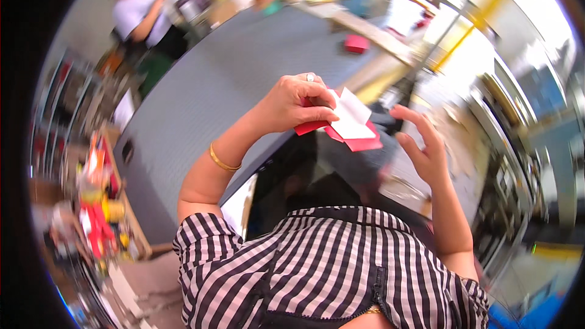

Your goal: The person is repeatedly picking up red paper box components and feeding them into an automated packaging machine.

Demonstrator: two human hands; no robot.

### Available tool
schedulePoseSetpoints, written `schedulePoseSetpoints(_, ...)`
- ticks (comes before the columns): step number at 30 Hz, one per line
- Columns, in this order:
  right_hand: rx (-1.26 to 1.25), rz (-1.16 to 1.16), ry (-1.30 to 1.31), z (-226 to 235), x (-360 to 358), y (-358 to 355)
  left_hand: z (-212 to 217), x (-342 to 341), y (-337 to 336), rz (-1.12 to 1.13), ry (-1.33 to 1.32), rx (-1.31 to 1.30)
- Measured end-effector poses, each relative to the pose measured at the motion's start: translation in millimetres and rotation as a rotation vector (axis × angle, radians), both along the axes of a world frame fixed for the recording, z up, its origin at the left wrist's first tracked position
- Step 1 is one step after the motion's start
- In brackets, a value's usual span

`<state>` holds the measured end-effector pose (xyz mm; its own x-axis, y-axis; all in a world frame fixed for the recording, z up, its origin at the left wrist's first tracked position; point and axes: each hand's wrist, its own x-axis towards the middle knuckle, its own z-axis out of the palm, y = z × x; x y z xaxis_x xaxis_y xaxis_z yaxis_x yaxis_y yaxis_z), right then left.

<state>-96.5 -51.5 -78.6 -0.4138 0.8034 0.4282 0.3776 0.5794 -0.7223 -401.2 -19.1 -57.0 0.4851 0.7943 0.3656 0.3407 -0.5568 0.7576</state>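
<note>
Pinched the red-and-white folded paper (pixel 353 117) by its left side between the left fingers (pixel 318 114), by the tabletop (pixel 237 67)'s near edge, and held the right fingers (pixel 419 123) spread beside it, apart.

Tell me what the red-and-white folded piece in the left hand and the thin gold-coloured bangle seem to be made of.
Red-and-white folded piece: probably matte paper or thin card; a flat flap stands up along a fold, without shine.
Gold-coloured bangle: apparently polished metal, as it shines along a smooth curve; real gold cannot be confirmed.
</note>
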Motion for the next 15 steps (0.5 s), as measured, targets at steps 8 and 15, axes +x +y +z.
schedulePoseSetpoints(8, -0.154, -0.211, 0.034, -12, 178, -114, 71, 251, -17, -0.628, 0.063, 0.075)
schedulePoseSetpoints(15, -0.16, -0.488, 0.1, 5, 280, -148, 72, 377, 6, -0.911, 0.34, 0.04)
